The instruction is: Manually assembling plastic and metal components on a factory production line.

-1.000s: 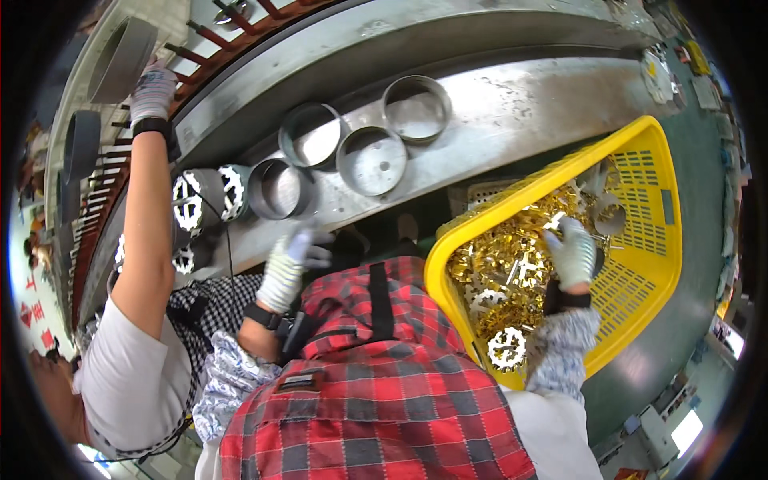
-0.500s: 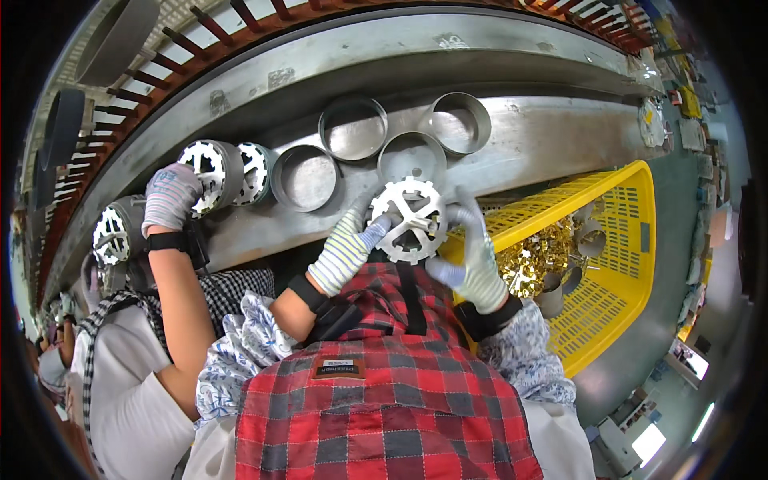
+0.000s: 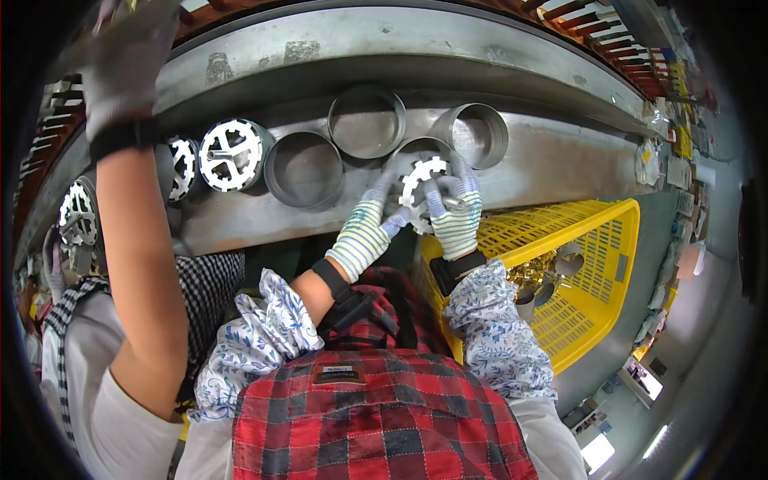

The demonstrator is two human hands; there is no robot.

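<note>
My left hand (image 3: 364, 228) and my right hand (image 3: 458, 214), both in striped knit gloves, are shut on a white toothed ring part (image 3: 422, 186). They hold it at the mouth of a grey metal cylinder (image 3: 416, 150) lying on the steel bench (image 3: 560, 160). My fingers cover the ring's lower and right side. Whether the ring sits inside the cylinder or only against its rim I cannot tell.
Three more hollow cylinders (image 3: 302, 170) (image 3: 366, 122) (image 3: 478, 134) lie around it. Further left, cylinders hold similar white toothed parts (image 3: 232, 154). A yellow basket (image 3: 608, 240) with brass-coloured pieces (image 3: 532, 270) stands at my right. A co-worker's raised arm (image 3: 140, 256) fills the left.
My two hands have carried the toothed ring up and right to the cylinder mouth. The co-worker's gloved hand has lifted from the left cylinders toward the top edge.
</note>
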